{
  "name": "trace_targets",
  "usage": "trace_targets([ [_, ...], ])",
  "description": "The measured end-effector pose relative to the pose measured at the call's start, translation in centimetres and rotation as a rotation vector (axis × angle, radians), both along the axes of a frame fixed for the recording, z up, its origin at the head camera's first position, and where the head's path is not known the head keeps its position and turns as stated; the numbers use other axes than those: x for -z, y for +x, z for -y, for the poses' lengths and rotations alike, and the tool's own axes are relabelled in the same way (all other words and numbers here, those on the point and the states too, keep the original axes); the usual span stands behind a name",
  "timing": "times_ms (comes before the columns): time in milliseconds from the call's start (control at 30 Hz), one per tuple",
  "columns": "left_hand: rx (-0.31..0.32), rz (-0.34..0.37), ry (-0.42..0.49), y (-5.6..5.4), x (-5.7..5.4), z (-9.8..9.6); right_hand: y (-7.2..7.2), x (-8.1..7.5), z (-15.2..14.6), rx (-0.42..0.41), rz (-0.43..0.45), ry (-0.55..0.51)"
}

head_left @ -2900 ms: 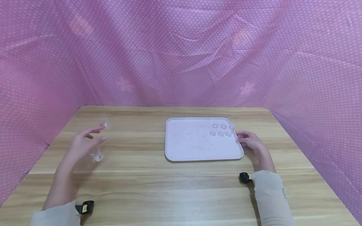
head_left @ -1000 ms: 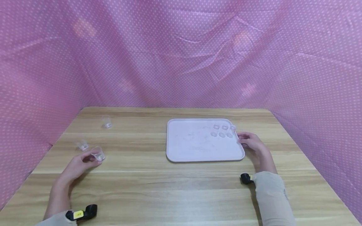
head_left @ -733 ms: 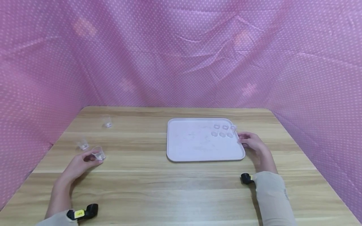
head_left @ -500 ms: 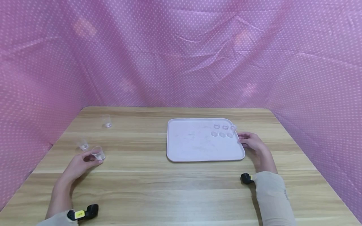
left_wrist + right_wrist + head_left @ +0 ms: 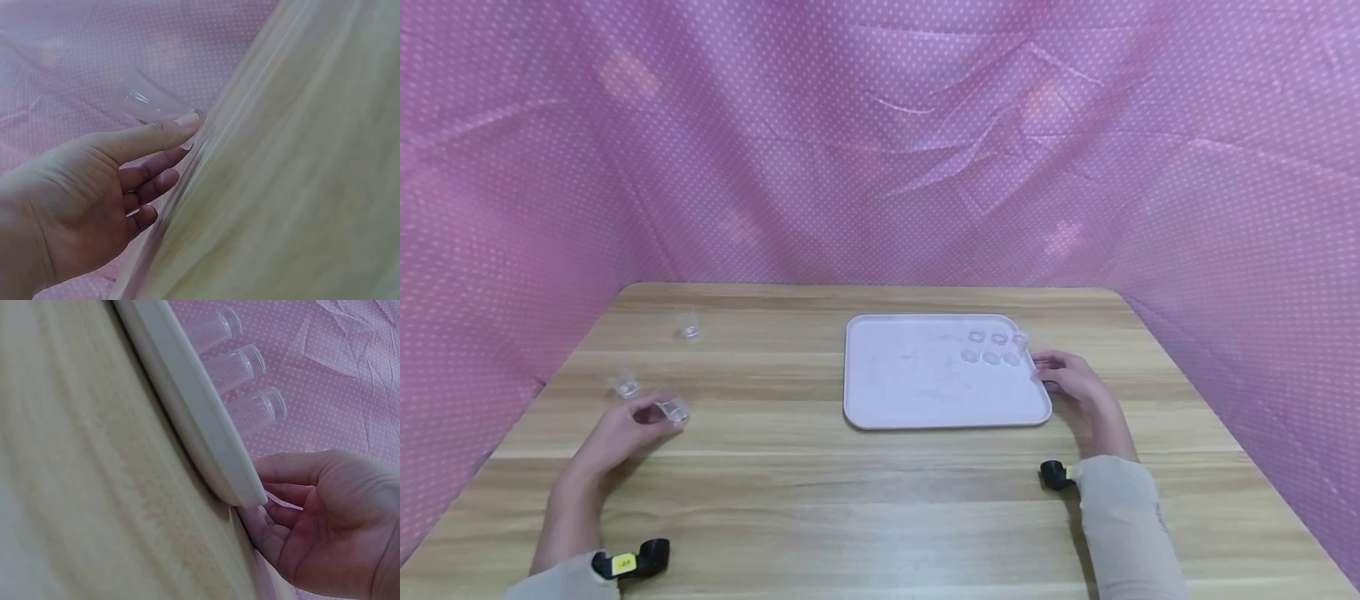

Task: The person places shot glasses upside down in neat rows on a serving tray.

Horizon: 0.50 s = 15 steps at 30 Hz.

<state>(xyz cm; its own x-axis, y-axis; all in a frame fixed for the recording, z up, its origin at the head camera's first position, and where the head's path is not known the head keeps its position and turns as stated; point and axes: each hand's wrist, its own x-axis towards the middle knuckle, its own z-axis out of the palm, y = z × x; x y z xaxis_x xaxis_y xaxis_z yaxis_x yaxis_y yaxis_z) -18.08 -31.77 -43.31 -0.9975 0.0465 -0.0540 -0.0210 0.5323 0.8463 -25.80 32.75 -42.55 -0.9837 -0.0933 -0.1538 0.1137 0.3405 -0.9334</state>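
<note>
At the table's left side my left hand (image 5: 625,429) pinches a clear cup (image 5: 673,407) between thumb and fingers. In the left wrist view the thumb lies near the base of this cup (image 5: 147,100), and its wide mouth points away from the tabletop. Two more clear cups stand nearby, one cup (image 5: 625,385) just behind the hand and another cup (image 5: 688,325) farther back. My right hand (image 5: 1069,377) grips the right edge of a white tray (image 5: 910,367). In the right wrist view the thumb is at the rim and the fingers curl beneath the tray corner.
Three clear cups (image 5: 998,348) stand upside down in a row at the tray's back right, close to my right hand. The wooden table (image 5: 880,500) carries everything. A pink dotted cloth (image 5: 880,150) hangs around its back and sides.
My left hand, earlier spread open between cups, came forward and took hold of one cup. In the last half second it shifted slightly right with it. The right hand stayed at the tray.
</note>
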Motion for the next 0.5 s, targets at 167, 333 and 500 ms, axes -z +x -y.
trace_targets([
  [167, 0.039, -0.007, 0.124, -0.2, -0.3, -0.8, -0.1, 0.2, -0.1, 0.013, 0.011, -0.016],
  [333, 0.061, 0.007, 0.045, -0.8, -1.6, -1.7, -0.3, 0.4, -0.2, 0.022, 0.021, -0.029],
  [500, 0.117, -0.055, -0.042, -1.7, -2.8, -2.9, -0.3, 0.5, -0.2, 0.02, 0.014, -0.028],
])
